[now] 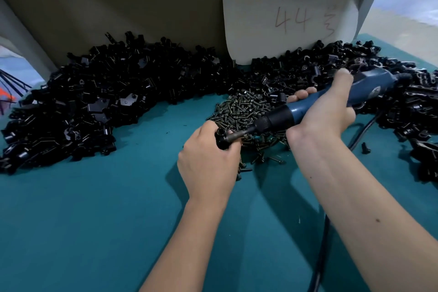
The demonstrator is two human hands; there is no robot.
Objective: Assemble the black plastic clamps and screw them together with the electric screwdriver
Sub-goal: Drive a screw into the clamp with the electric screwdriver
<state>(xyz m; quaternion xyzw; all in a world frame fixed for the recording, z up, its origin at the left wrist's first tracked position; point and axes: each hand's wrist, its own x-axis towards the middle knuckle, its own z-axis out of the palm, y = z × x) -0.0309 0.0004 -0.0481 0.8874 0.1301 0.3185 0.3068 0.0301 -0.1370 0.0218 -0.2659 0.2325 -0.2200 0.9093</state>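
A black clamp (221,140) is clamped in the left grip (208,163). The electric screwdriver (308,109) is clasped by the right grip (329,111), its bit pressed against the clamp.

**Clamp and screwdriver meet over the screw pile**

A small black plastic clamp (222,138) sits near the middle of the teal worktop (94,220), at the near left edge of a heap of dark screws (244,109). The blue electric screwdriver (308,108) slants down from far right to near left, its bit tip touching the clamp. Loose black clamp parts (90,102) lie heaped along the far side.
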